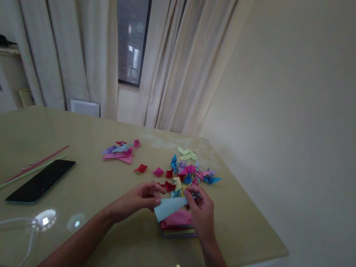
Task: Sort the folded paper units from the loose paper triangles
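Both of my hands pinch a light blue sheet of paper just above the table. My left hand grips its left end with closed fingers. My right hand holds its right end, thumb and fingers pressed on the edge. Under the sheet lies a stack of coloured paper with a pink sheet on top. Beyond my hands, several small folded paper pieces in pink, blue, red and yellow lie scattered.
A second small heap of folded papers lies farther left. A black phone lies face up at the left, beside thin pink and green sticks. A white cable runs along the near edge. The table's right edge is close to my right hand.
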`<state>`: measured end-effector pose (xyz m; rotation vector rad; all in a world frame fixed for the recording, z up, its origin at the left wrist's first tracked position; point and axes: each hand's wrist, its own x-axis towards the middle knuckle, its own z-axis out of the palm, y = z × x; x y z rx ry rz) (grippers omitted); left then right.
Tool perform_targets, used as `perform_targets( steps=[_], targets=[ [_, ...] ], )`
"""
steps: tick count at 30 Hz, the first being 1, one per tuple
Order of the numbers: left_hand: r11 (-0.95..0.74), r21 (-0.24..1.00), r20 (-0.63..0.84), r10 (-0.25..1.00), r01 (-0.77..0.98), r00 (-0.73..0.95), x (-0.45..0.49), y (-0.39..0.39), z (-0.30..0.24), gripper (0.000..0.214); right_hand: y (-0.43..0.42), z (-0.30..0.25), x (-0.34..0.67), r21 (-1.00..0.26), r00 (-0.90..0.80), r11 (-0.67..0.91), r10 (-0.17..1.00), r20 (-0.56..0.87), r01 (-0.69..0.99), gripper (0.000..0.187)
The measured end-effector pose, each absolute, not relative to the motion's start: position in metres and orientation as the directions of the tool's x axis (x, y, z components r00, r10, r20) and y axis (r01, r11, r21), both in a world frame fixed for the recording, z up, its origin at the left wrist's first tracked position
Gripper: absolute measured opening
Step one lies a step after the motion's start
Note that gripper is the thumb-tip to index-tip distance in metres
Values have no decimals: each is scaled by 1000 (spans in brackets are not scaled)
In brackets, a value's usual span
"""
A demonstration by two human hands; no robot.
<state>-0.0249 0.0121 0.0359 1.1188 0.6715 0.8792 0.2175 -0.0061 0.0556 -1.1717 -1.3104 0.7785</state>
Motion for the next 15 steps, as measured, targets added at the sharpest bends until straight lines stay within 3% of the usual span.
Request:
perform_targets(
  steps=[6,15],
  targets=[
    [173,951,-15,854,-256,520,-22,12,33,40,-27,49,236,-869,-97,422,906,411,259,24],
    [145,971,-19,841,-191,541,-28,17,24,39,-42,32,253,-815,-60,476,873,485,331,13]
  ],
)
